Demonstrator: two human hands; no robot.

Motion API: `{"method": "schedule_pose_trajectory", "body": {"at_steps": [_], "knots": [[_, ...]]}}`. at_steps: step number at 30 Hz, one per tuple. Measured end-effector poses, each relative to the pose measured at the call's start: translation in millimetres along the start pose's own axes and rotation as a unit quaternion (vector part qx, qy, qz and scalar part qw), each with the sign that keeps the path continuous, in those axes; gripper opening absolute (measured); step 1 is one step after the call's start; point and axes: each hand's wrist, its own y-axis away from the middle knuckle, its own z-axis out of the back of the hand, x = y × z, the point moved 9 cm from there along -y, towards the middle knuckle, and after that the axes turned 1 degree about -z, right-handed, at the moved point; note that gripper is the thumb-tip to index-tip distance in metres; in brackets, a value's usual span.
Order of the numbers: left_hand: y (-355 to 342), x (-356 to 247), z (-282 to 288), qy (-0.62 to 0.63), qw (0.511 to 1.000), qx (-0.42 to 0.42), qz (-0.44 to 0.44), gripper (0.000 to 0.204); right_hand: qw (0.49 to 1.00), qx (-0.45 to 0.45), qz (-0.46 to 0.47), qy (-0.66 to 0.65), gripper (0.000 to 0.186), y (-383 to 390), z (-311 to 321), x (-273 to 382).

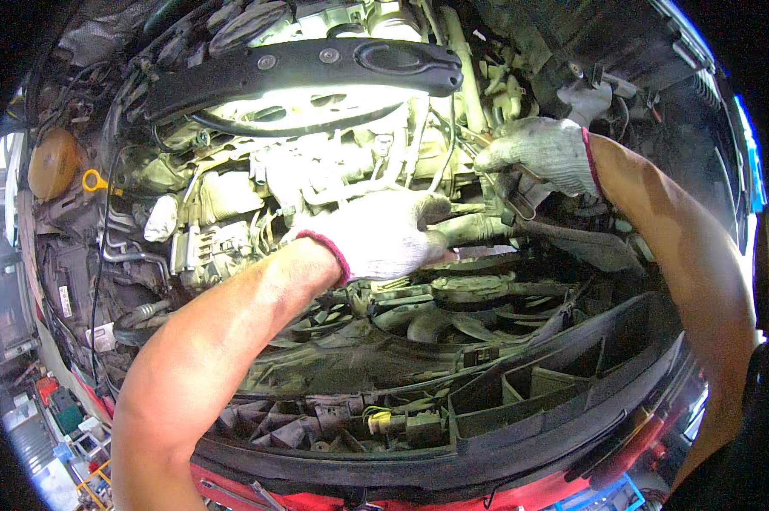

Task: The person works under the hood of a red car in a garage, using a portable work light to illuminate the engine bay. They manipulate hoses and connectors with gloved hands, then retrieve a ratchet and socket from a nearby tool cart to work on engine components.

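Both my hands wear whitish knit work gloves with dark red cuffs and reach into a car's engine bay. In the middle, my left hand (393,237) is closed round the end of a thick hose (474,228), thumb above and fingers below. A flat pale strip (487,251) lies just under that hose. Farther right and higher, my right hand (539,155) has its fingers curled beside the engine's right end. What they grip is too small to make out. Below its palm hangs a bent metal wire piece (522,204); I cannot tell whether the hand touches it.
A lit black work lamp (316,64) lies across the engine above my hands. An orange-brown round cap (54,163) and a yellow dipstick ring (94,180) are at the left. The black ribbed front panel (538,383) and red bumper (316,501) run along the near side.
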Motion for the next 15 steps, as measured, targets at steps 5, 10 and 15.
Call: {"method": "schedule_pose_trajectory", "body": {"at_steps": [5,10,15], "knots": [[-8.5,11.1,-1.2,0.28,0.957,-0.059,0.043,0.038,0.998,0.048,0.009,-0.035,0.037,12.9,-7.3,18.7],[-44.4,38.7,-36.1,0.637,0.749,-0.102,0.152,0.047,0.997,0.054,-0.025,-0.045,0.038,-3.3,-27.5,14.0],[-73.2,48.6,-28.6,0.552,0.799,-0.215,0.101,0.082,0.99,0.027,0.039,0.136,0.044,-20.2,-33.0,16.2]]}}
